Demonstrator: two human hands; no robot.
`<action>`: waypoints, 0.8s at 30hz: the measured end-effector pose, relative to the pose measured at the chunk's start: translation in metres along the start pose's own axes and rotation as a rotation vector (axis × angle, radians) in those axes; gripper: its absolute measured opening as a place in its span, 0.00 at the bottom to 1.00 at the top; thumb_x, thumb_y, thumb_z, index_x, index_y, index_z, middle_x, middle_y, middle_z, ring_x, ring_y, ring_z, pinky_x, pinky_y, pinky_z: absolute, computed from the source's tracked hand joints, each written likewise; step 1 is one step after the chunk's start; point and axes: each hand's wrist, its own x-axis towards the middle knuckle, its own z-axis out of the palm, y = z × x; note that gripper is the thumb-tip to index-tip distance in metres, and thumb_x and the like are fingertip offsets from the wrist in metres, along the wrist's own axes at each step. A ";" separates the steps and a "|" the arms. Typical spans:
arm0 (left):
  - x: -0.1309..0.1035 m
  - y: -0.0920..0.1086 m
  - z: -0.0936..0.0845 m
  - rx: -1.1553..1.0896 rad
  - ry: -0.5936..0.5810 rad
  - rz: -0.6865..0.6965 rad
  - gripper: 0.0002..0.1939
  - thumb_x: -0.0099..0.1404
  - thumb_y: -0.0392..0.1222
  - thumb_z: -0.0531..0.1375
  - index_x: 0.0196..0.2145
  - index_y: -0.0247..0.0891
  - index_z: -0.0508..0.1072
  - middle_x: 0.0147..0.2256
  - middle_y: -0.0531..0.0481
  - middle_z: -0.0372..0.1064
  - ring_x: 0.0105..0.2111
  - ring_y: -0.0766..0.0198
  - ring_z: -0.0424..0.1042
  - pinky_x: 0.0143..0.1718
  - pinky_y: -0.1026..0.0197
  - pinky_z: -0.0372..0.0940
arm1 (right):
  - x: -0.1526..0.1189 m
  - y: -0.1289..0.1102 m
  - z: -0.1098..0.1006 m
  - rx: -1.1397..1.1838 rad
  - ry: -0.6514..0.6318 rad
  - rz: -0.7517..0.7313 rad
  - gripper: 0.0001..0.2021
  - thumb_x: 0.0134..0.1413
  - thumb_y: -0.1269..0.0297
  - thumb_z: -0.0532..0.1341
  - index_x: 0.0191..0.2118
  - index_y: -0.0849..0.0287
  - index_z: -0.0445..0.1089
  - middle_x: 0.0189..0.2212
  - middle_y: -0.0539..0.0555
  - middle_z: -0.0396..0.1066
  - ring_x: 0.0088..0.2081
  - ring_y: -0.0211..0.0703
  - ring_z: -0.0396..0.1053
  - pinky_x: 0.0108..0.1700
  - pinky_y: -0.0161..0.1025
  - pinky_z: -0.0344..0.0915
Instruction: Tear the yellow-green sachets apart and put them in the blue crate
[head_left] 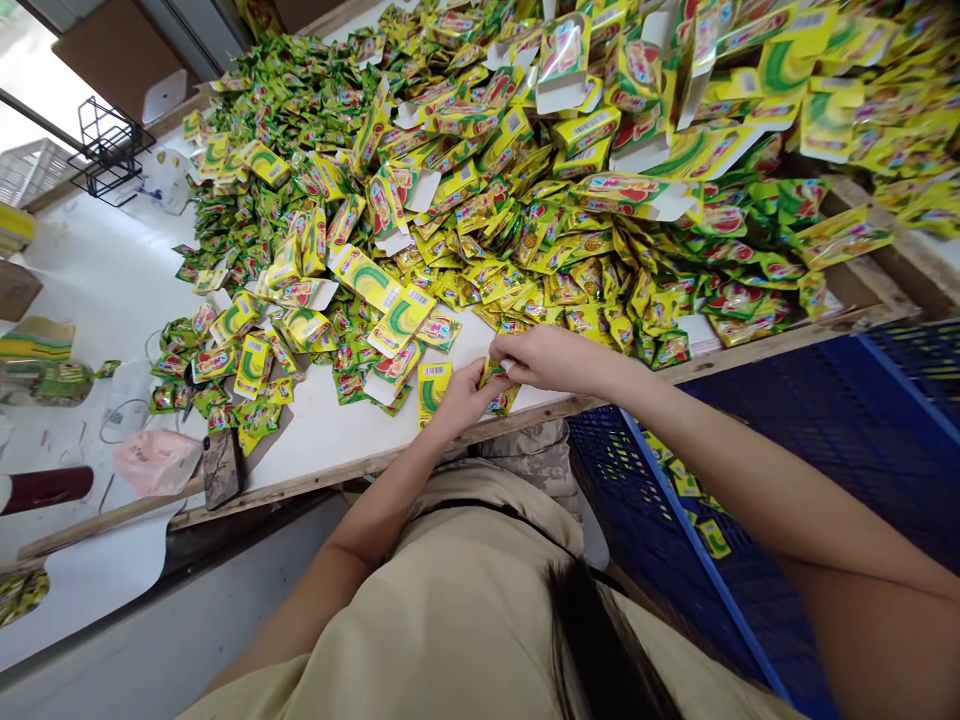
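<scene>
Where the surface (pixel 322 425) ends nearest the person, the left hand (pixel 457 402) and the right hand (pixel 546 358) meet over 1 small yellow-and-green pack (pixel 504 399). The left fingers grasp it from the left side; the right fingers are curled and pinched at its upper part, with a small white bit showing beside them. The fingers cover most of the pack, so I cannot tell whether it is a carton or a sachet. It is at the wooden edge (pixel 322 475), in front of the main heap.

Just left of the left hand, 1 yellow carton (pixel 433 388) lies on the surface, barcode end away from the person. Beyond the hands, yellow sachets (pixel 585 285) lie piled close to the right hand. Printed cartons (pixel 562 60), several with white flaps open, lie on and among the sachets. Green sachets (pixel 292 95) form the far left of the heap.

At the left front of the surface, a phone (pixel 223 468) lies near the edge beside a pink bag (pixel 154 462). A black wire rack (pixel 111 150) stands farther back. Below the edge, to the right, are blue crates (pixel 825 440); yellow items (pixel 712 538) show within.
</scene>
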 end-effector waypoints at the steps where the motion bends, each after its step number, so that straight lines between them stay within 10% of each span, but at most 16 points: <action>1: 0.000 -0.001 -0.001 -0.007 0.005 -0.008 0.15 0.58 0.50 0.60 0.30 0.35 0.66 0.26 0.56 0.60 0.28 0.69 0.58 0.31 0.65 0.55 | -0.001 -0.001 0.002 -0.005 0.007 0.009 0.12 0.54 0.69 0.53 0.42 0.61 0.69 0.32 0.57 0.75 0.32 0.44 0.70 0.30 0.35 0.54; 24: 0.001 -0.003 -0.005 -0.064 -0.068 -0.013 0.20 0.52 0.47 0.66 0.38 0.35 0.66 0.33 0.52 0.67 0.34 0.65 0.65 0.37 0.63 0.61 | -0.004 0.012 -0.013 0.249 0.007 0.069 0.15 0.54 0.69 0.53 0.42 0.58 0.75 0.22 0.49 0.74 0.20 0.33 0.65 0.27 0.32 0.55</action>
